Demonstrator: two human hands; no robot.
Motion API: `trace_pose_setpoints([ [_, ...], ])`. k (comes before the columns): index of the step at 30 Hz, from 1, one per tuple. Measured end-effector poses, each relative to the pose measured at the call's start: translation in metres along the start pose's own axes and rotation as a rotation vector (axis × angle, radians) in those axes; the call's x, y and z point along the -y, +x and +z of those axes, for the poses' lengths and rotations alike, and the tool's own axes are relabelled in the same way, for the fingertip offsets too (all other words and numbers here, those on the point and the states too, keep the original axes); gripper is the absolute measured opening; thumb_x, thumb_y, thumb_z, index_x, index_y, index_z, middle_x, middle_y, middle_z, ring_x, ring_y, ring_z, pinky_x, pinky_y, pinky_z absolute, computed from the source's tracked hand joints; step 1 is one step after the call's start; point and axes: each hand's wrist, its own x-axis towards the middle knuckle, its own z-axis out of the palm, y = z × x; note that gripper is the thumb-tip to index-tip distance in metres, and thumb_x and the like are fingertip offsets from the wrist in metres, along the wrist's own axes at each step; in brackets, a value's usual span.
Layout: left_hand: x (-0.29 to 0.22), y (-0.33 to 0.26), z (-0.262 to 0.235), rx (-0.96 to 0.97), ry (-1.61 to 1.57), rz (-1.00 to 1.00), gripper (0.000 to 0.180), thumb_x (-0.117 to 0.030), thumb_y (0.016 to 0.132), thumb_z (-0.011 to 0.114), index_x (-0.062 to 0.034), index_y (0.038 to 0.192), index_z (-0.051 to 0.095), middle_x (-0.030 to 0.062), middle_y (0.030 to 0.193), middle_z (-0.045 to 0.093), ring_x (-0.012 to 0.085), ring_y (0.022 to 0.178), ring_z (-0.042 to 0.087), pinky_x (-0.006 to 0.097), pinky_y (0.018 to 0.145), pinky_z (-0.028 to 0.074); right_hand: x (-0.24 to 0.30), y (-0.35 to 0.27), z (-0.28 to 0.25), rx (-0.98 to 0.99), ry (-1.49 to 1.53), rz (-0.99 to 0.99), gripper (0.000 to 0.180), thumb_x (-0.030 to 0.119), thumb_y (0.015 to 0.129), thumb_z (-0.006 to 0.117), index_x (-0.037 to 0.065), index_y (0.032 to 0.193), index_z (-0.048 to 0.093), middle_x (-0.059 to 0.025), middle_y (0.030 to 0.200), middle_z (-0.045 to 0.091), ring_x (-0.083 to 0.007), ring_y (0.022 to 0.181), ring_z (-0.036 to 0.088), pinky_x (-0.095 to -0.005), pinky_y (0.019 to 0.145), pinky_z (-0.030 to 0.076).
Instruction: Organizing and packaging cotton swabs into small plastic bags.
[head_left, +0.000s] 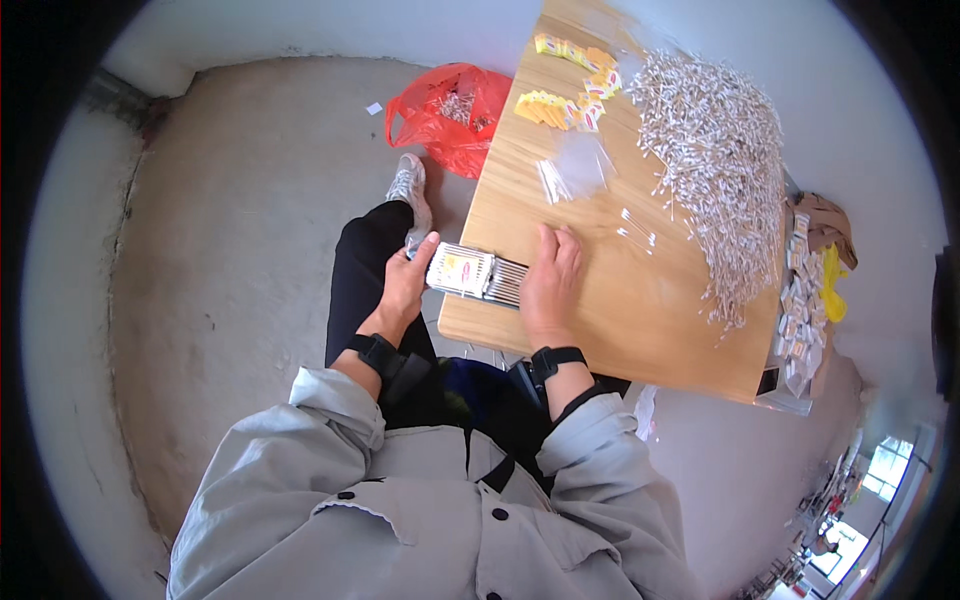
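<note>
My left hand (405,285) grips a flat clear pack of cotton swabs (475,273) by its left end, with the thumb on top. A white and yellow card shows inside it, and a row of swabs lies along its right part. The pack is at the table's near left corner. At its right end is my right hand (552,285), fingers bent and close together around that end; what its palm covers is hidden. A few loose cotton swabs (637,232) lie on the table beyond the right hand. Farther off are flat clear bags (580,168).
A large heap of cotton swabs (710,150) covers the right of the wooden table (640,330). Yellow and white cards (550,108) lie at the far left of it. On the floor stands a red plastic bag (465,120) with swabs. Filled packs (800,300) are stacked past the right edge.
</note>
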Motion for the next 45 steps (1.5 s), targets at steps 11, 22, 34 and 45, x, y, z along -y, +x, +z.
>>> trace_pose_setpoints([
  [11,-0.003,-0.003,0.005,-0.066,0.023,0.121,0.025,-0.024,0.091,0.067,0.0005,0.087,0.063,0.0019,0.077,0.065,0.0059,0.064,0.058,0.022,0.059,0.047,0.032,0.007,0.015,0.047,0.051,-0.014,0.040,0.002,0.084,0.049,0.000,0.124,0.049,-0.0162,0.120,0.049,-0.0337,0.124,0.042,-0.0433,0.106,0.034],
  [22,-0.010,-0.006,0.009,-0.104,0.160,0.227,0.026,-0.024,0.090,0.068,0.0011,0.083,0.063,0.0004,0.072,0.062,0.0038,0.061,0.053,0.021,0.055,0.043,0.040,-0.006,0.009,-0.061,0.597,0.407,0.036,0.004,0.091,0.046,0.000,0.127,0.046,-0.0186,0.121,0.049,-0.0339,0.120,0.044,-0.0416,0.104,0.035],
  [34,-0.008,-0.009,0.013,-0.199,0.287,0.291,0.029,-0.025,0.089,0.069,0.0018,0.081,0.063,-0.0009,0.069,0.061,0.0036,0.062,0.050,0.023,0.054,0.042,0.089,-0.020,0.020,-0.113,0.912,0.453,0.046,0.029,0.103,0.028,-0.008,0.119,0.051,-0.0163,0.135,0.046,-0.0294,0.127,0.040,-0.0381,0.109,0.028],
  [45,-0.016,-0.006,0.002,-0.151,0.162,0.104,0.035,-0.033,0.097,0.057,-0.0017,0.085,0.064,-0.0031,0.069,0.058,0.0040,0.059,0.050,0.022,0.053,0.040,0.031,-0.010,-0.004,-0.292,1.476,0.810,0.033,0.022,0.099,0.043,-0.001,0.120,0.053,-0.0119,0.115,0.055,-0.0211,0.110,0.054,-0.0345,0.099,0.044],
])
